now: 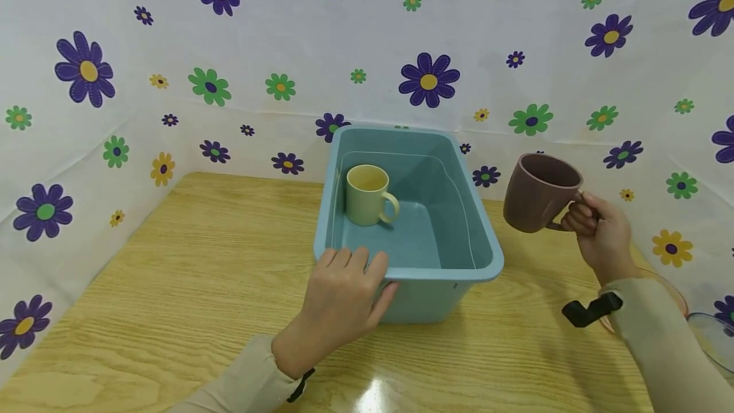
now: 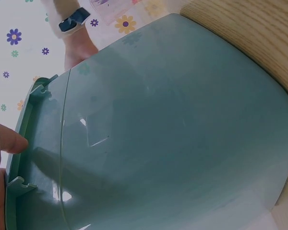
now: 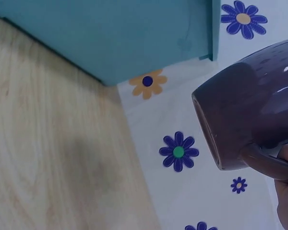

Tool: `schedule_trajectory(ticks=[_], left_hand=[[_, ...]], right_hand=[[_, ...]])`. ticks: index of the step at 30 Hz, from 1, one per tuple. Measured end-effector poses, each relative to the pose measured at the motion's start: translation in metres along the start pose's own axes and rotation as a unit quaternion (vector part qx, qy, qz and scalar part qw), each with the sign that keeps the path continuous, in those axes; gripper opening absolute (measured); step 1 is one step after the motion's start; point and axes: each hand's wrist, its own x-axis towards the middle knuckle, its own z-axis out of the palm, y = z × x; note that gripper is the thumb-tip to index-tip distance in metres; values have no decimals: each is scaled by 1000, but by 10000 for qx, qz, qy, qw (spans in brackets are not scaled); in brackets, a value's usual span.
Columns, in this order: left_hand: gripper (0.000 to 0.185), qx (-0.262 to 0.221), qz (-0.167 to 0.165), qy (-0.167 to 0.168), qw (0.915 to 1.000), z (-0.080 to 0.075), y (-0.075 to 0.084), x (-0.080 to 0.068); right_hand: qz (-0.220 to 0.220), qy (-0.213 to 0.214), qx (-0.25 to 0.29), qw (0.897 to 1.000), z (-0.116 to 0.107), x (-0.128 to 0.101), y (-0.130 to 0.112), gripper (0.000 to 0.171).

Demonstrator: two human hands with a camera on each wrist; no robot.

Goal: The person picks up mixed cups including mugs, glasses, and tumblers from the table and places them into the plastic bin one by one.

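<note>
A teal plastic tub (image 1: 490,253) stands on the wooden table (image 1: 172,285), and a pale yellow mug (image 1: 367,195) sits upright inside it at the left. My left hand (image 1: 344,292) grips the tub's near rim, fingers over the edge; the left wrist view shows the tub's outer wall (image 2: 173,124) close up. My right hand (image 1: 596,228) holds a brown mug (image 1: 539,191) by its handle, lifted in the air to the right of the tub. The right wrist view shows the brown mug (image 3: 249,110) beside the tub's corner (image 3: 134,33).
Flowered white sheeting (image 1: 367,50) walls in the table on the back and both sides. A clear round dish (image 1: 711,336) lies at the table's right edge behind my right forearm. Bare wood stretches left of the tub.
</note>
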Motion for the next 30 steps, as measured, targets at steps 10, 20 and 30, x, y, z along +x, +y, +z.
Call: schedule_trajectory(ticks=[10,20,30], left_hand=[[31,25,29,23,10000,0,0,0],[31,39,25,-26,10000,0,0,0],[32,43,44,-60,10000,0,-1,-1]], right_hand=[[235,23,516,9984,23,20,-14,50],[305,132,413,9986,49,40,-20,45],[199,300,-110,9993,78,59,-24,41]])
